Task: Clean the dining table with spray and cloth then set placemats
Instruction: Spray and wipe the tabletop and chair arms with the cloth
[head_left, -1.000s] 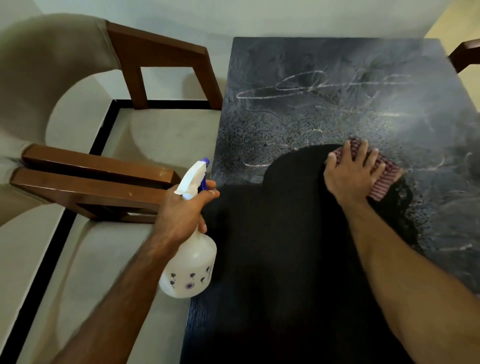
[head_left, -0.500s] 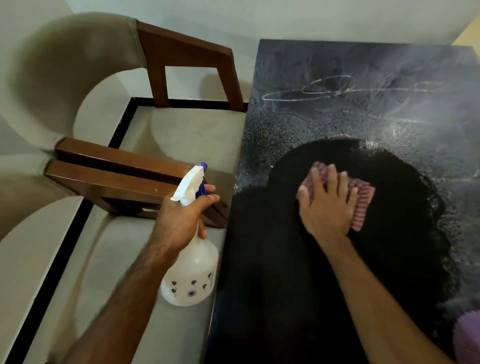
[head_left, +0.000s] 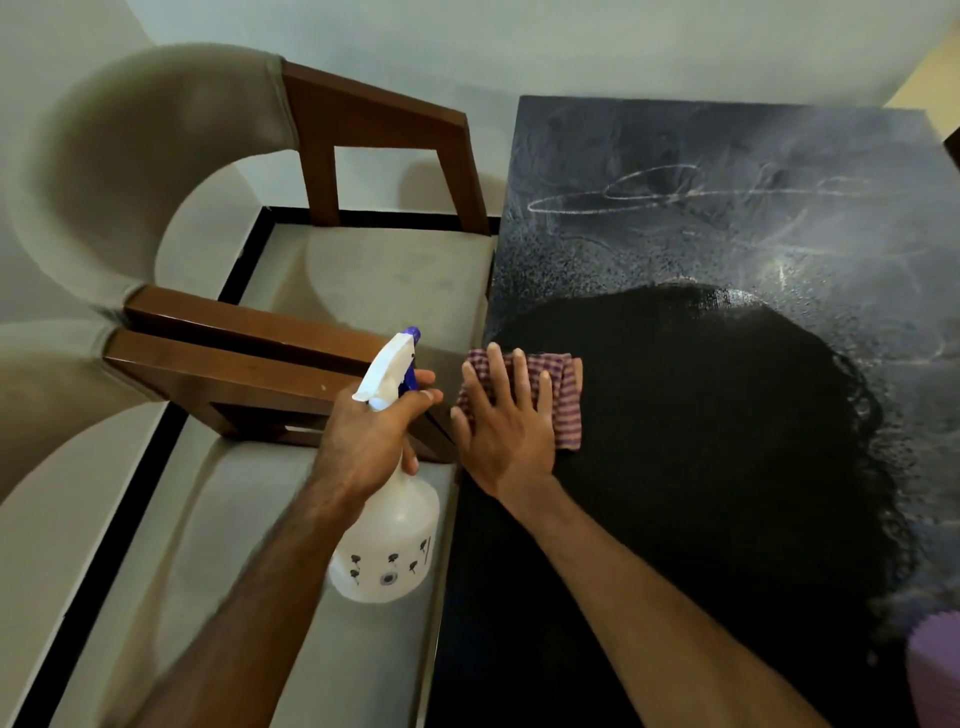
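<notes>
A dark dining table (head_left: 727, 415) fills the right side; its far part is hazy with spray droplets and smears, its near part is wiped dark. My right hand (head_left: 506, 426) presses flat with spread fingers on a red-and-white checked cloth (head_left: 566, 400) at the table's left edge. My left hand (head_left: 371, 436) grips the neck of a white spray bottle (head_left: 387, 540) with a blue trigger, held upright just left of the table, over the floor.
Two wooden chairs with beige upholstered backs stand left of the table, one (head_left: 374, 135) at the far left corner, another (head_left: 223, 358) nearer. A purple object (head_left: 935, 670) peeks in at the bottom right corner. A pale floor with a black border lies below.
My right hand has swept the cloth leftward and nearer, from the table's middle to its left edge, widening the wiped dark patch. The spray bottle stays held in my left hand.
</notes>
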